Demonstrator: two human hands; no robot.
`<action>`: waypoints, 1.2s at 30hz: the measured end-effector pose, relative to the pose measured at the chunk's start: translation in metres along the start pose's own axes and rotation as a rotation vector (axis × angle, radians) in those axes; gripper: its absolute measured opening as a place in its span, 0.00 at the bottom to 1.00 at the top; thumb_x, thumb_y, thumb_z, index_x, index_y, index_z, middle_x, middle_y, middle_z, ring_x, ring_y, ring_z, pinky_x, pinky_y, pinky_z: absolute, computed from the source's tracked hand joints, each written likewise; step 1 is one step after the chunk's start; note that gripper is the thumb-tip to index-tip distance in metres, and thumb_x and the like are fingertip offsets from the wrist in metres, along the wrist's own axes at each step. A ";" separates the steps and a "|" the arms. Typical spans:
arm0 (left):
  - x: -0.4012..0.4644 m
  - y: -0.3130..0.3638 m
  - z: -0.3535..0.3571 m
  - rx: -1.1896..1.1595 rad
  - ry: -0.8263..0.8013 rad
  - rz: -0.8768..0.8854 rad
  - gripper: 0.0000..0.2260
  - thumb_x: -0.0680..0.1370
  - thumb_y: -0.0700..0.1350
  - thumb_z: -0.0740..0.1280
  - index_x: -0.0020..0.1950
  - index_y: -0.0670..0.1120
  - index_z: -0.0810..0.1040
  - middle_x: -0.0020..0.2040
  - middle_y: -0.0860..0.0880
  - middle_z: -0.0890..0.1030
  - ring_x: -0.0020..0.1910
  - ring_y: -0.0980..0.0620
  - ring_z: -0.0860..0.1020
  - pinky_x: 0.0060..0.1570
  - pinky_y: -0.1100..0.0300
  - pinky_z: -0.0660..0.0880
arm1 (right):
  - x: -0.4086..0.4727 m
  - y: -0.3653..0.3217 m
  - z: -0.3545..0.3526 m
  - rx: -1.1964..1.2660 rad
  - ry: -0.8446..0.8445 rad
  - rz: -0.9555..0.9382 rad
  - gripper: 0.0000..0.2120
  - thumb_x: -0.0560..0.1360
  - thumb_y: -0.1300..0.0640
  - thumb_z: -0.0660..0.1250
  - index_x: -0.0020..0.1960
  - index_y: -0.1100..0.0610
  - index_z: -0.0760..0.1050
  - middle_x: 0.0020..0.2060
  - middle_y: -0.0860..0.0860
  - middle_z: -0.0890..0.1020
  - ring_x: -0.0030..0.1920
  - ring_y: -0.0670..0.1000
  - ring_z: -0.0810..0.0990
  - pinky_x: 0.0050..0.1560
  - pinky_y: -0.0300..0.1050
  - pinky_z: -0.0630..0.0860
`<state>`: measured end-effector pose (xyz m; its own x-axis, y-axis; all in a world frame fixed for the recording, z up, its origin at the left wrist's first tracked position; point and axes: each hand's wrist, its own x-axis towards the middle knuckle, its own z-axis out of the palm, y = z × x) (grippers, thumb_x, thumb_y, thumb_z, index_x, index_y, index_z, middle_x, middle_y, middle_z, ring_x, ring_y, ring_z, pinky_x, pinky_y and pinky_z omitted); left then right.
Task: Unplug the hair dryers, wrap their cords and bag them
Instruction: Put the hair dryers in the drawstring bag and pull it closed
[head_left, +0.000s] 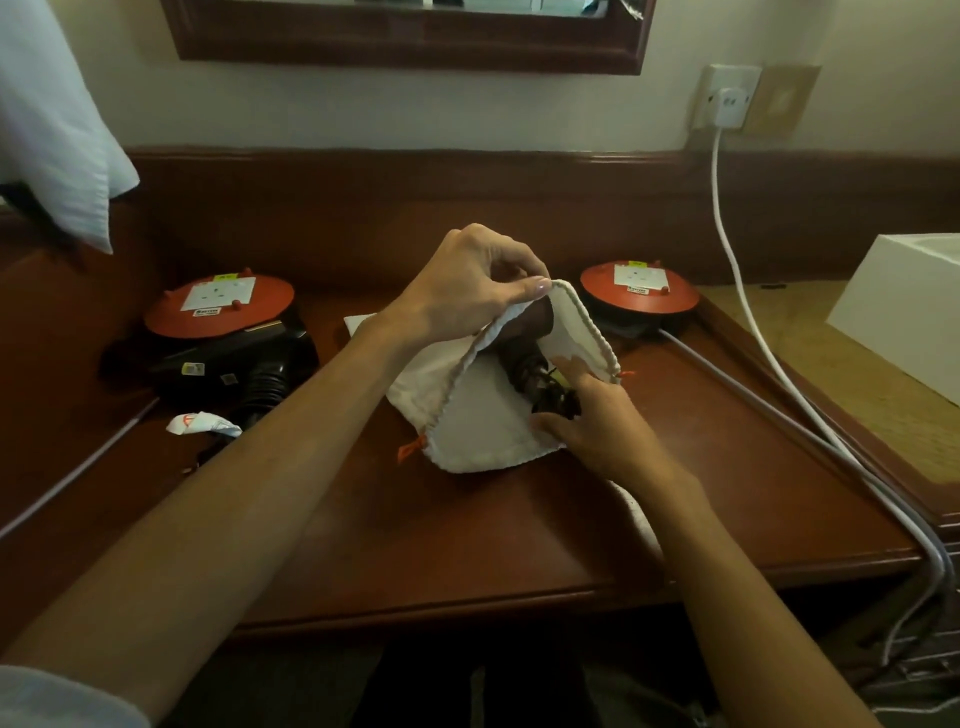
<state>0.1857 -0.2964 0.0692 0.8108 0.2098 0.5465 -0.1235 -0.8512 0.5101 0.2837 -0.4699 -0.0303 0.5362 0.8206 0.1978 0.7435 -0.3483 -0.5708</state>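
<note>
A white drawstring bag (483, 426) lies open in the middle of the wooden desk (519, 530). A dark hair dryer (530, 353) sits partly inside its mouth, its wound cord bundled at the near end. My left hand (467, 288) pinches the bag's upper rim and holds it up. My right hand (587, 415) rests on the bag's near rim and touches the cord bundle. A second black hair dryer (244, 364) lies at the left, in front of an orange reel.
Two orange cable reels (218, 306) (639, 293) stand at the back of the desk. A white cord (748, 312) runs from a wall plug (727, 104) down the desk's right side beside a grey cable. A white paper tag (202, 423) lies at left; a white box (904, 312) at right.
</note>
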 end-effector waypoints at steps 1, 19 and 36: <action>0.000 0.001 0.000 -0.006 0.000 0.003 0.06 0.79 0.47 0.74 0.51 0.45 0.87 0.45 0.49 0.87 0.45 0.53 0.84 0.48 0.56 0.83 | 0.003 0.001 0.003 -0.044 0.032 -0.013 0.29 0.77 0.51 0.72 0.74 0.55 0.66 0.69 0.56 0.75 0.65 0.58 0.76 0.61 0.47 0.74; -0.003 -0.002 -0.009 -0.049 -0.076 -0.035 0.08 0.79 0.48 0.74 0.53 0.44 0.87 0.43 0.51 0.86 0.42 0.55 0.84 0.41 0.58 0.82 | 0.053 0.014 0.030 -0.272 0.313 0.079 0.16 0.77 0.53 0.71 0.60 0.61 0.75 0.51 0.61 0.83 0.51 0.62 0.83 0.50 0.59 0.82; -0.064 -0.082 0.109 0.332 -0.293 -0.661 0.43 0.71 0.80 0.54 0.81 0.59 0.56 0.84 0.44 0.53 0.82 0.40 0.50 0.79 0.37 0.44 | 0.058 0.000 -0.052 -0.156 0.034 -0.043 0.27 0.74 0.52 0.75 0.71 0.50 0.73 0.66 0.49 0.74 0.62 0.50 0.76 0.62 0.47 0.76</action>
<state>0.2059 -0.2928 -0.0798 0.7796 0.6260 -0.0209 0.5756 -0.7029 0.4179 0.3356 -0.4453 0.0224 0.5141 0.8213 0.2474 0.8176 -0.3820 -0.4308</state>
